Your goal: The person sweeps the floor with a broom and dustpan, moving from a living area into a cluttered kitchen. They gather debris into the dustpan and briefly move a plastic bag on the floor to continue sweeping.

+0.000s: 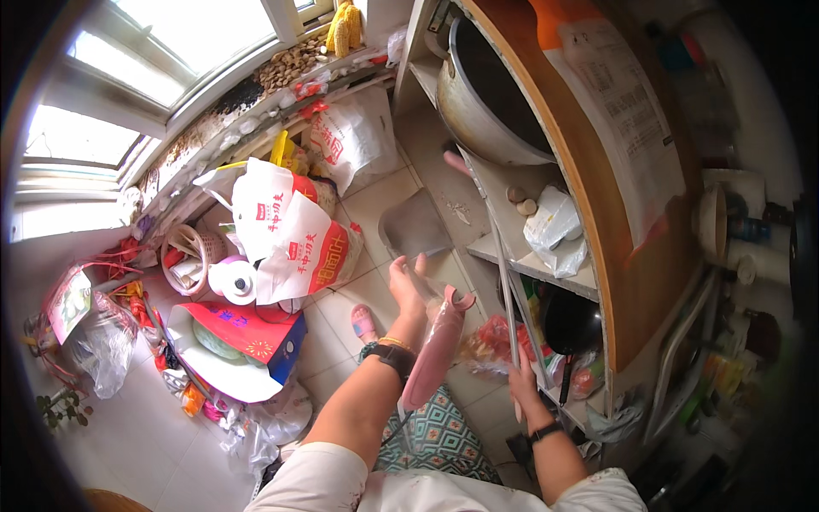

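My left hand (408, 281) reaches forward above the tiled floor, thumb and fingers apart. A pink plastic piece (436, 355) with a forked end and clear film stands against the wrist; whether the palm bears on it cannot be seen. Beyond my fingers a grey dustpan (414, 224) rests on the floor. My right hand (524, 384) is closed around a long metal pole (504, 288) with a pink lower end. The pole runs forward along the shelf unit towards a pink part (457, 162) by the shelf edge. Its far end is hidden.
At right, an open shelf unit (534, 259) holds a large metal pot (486, 118) and a black pan (569, 323). Printed bags (307, 246), a pink basket (182, 256) and a red-and-blue box (237, 345) crowd the left floor. Corn cobs (345, 29) lie on the windowsill.
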